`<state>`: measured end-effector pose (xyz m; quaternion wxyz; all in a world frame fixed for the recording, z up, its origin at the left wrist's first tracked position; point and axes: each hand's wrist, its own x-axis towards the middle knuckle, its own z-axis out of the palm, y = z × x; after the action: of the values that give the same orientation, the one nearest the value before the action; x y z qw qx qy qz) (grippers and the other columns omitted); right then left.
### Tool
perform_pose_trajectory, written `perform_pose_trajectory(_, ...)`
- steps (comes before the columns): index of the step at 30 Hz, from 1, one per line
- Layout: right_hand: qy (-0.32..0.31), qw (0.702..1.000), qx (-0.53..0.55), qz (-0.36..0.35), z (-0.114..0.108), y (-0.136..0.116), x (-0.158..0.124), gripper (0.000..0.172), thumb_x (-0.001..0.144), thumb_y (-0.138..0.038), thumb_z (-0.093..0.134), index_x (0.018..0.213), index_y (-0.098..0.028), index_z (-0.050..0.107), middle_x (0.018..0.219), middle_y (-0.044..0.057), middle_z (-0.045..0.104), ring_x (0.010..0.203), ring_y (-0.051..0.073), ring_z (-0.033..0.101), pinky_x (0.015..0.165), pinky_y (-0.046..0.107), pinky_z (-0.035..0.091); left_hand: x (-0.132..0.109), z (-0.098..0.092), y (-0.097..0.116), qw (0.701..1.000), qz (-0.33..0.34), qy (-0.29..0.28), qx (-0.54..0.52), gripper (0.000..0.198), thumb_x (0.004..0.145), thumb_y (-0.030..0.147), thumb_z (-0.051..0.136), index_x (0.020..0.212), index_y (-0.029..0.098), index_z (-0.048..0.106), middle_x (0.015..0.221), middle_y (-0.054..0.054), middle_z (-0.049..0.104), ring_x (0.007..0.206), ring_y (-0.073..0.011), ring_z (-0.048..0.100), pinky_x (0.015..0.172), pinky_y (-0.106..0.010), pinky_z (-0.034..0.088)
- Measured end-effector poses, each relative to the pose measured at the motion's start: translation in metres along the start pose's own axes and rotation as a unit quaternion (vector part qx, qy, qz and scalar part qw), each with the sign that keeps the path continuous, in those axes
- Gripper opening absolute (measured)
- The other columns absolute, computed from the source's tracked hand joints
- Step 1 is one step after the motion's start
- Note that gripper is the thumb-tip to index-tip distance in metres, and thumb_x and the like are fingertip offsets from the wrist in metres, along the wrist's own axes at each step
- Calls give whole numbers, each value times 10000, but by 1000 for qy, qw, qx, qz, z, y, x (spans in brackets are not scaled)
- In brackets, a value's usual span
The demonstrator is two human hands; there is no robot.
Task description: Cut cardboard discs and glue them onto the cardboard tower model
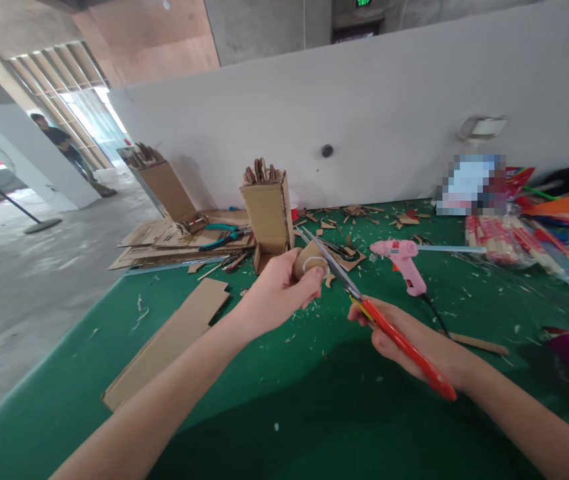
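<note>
My left hand (284, 283) pinches a small piece of cardboard (307, 257), which has a pale curved mark near my thumb. In my right hand (399, 333) are scissors (384, 323) with red handles, my fingers closed around the grip. The scissor blades point up and to the left and lie against the right side of the cardboard piece, slightly apart at the tips. Whether they bite into it I cannot tell. Just beyond my left hand stands an upright cardboard box (268, 213) with cardboard strips poking out of its top.
A pink glue gun (402, 260) lies to the right. A flat cardboard sheet (174, 340) is at the left, and stacked cardboard with teal-handled pliers (222, 235) behind it. Another box (164, 187) stands further left. Scraps litter the green table (274, 427). A person (67, 150) stands far left.
</note>
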<state>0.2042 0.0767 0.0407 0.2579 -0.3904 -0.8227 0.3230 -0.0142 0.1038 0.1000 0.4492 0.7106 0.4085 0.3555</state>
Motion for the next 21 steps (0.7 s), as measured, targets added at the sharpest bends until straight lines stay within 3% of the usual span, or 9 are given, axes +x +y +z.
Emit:
perform_pose_trajectory(6,-23,999,-25,17,-4,1,-1,452,863,-627,393,982,-210,521,894,70,554,705,199,533,641,356,475,-2,-10,5,1000,-17,-21,12,188,855,290,522,715,182,458,578,50,473,481,-60,398,451,-195,318)
perform_pose_trajectory(11,-45,999,-2,-4,-4,3,-1,538,874,-671,289,1054,-208,494,978,90,537,761,206,539,684,363,480,-1,-6,6,1000,-5,6,-15,191,849,280,533,708,181,450,549,61,443,461,-54,369,437,-191,308)
perform_pose_trajectory(17,-26,1000,-4,-6,-2,5,-1,523,872,-677,273,935,-205,489,887,65,506,652,168,479,609,330,442,1,0,1,999,8,14,-34,182,861,291,523,741,177,447,560,65,419,466,-53,348,431,-193,278)
perform_pose_trajectory(21,-17,999,-17,40,1,9,1,465,874,-651,322,896,-209,464,768,11,456,552,133,385,511,289,350,0,-1,1,1000,13,11,-24,194,853,286,535,723,180,439,566,67,373,483,-58,315,438,-203,250)
